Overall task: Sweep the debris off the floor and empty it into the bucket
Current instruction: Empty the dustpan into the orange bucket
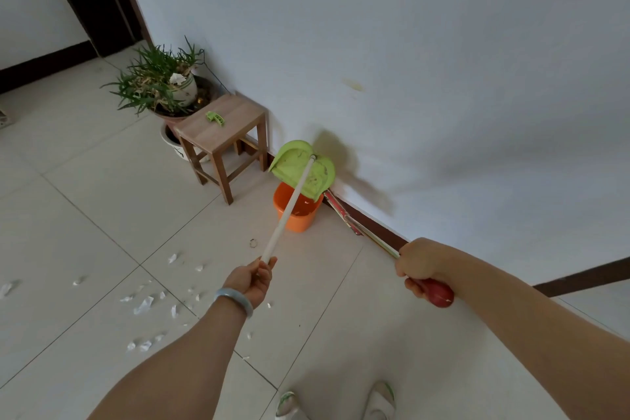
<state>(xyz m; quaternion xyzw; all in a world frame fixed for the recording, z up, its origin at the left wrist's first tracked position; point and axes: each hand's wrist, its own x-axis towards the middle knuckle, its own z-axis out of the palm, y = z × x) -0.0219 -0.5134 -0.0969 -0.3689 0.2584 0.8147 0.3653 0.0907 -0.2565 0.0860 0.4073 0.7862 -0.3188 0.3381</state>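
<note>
nearest us, two pale slippers at the bottom edge. left hand, bracelet on that wrist, fingers curled tight round the end of the white dustpan handle. right hand fisted round the red grip of the broom, whose shaft runs low toward the base of the wall; broom head is hidden, so we cannot tell how it lies. debris: white paper scraps scattered on the floor tiles left of the left arm, well apart from the bucket. further out, that orange bucket stands just beside the wall; green dustpan is raised and tipped just above its mouth, with a few bits visible inside. beyond, a wooden stool with a green clip, then a potted plant.

we judge the step as emptying a load into the bucket; task is partway, as plenty of scraps are unswept. next move calls for lowering the dustpan to the floor beside the scraps and bringing the broom round to sweep them in.
</note>
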